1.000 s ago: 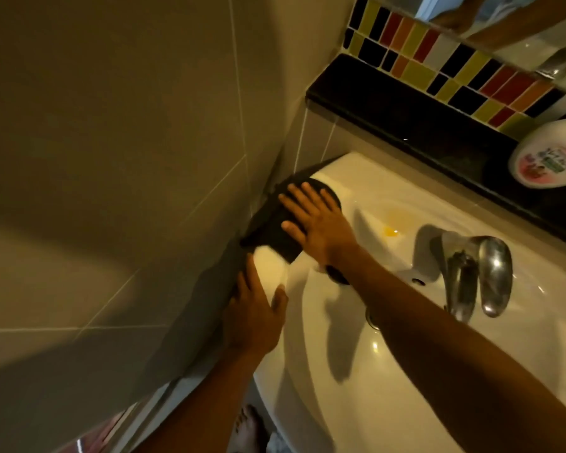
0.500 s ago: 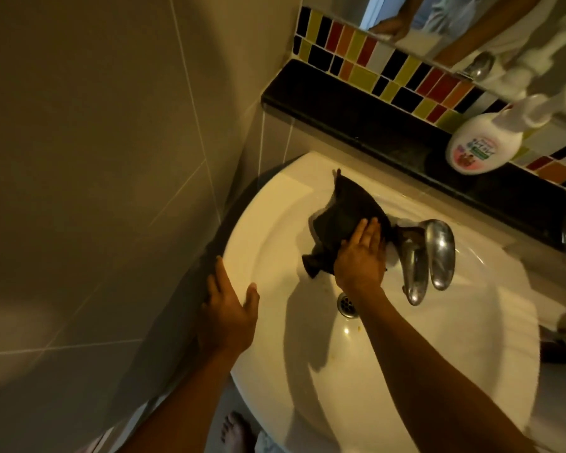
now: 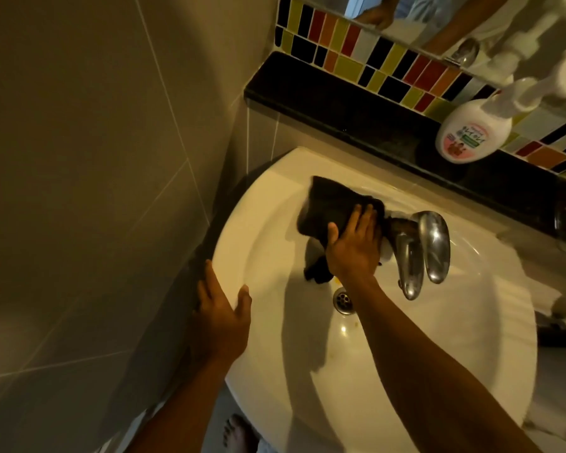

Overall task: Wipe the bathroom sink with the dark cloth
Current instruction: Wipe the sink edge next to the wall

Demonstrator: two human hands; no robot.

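Two hands share the sink (image 3: 389, 371): the right hand (image 3: 353, 246) lies flat on the dark cloth (image 3: 327, 207), its grip spread and pressing, not clamped. That cloth stretches up-left from the palm along the back rim, just beside the tap (image 3: 419, 246). Farther off, the left hand (image 3: 221, 317) braces the left rim, fingers apart.
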